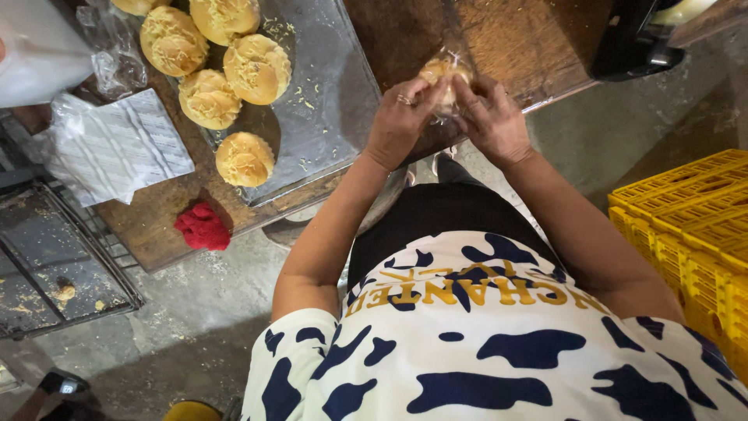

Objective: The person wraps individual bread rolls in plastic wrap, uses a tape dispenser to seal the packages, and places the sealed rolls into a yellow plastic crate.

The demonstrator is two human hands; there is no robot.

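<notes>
On the left, five crumbly buns (234, 70) lie on a metal tray (327, 101), and a red cloth (202, 227) sits near the counter (530, 39) edge. Your left hand (397, 125) and right hand (492, 121) both have fingers grasping one bagged bun (442, 78) above the counter.

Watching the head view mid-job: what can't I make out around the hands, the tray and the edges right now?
- Round crumb-topped bun in clear plastic wrap: mostly hidden by the left hand and right hand; each grip's contact unclear.
- Flat metal baking tray: far end and topmost buns cut off by the top edge.
- Yellow slatted plastic crates: cut off by the right edge.
- Black object at top right: cropped, unidentifiable.
</notes>
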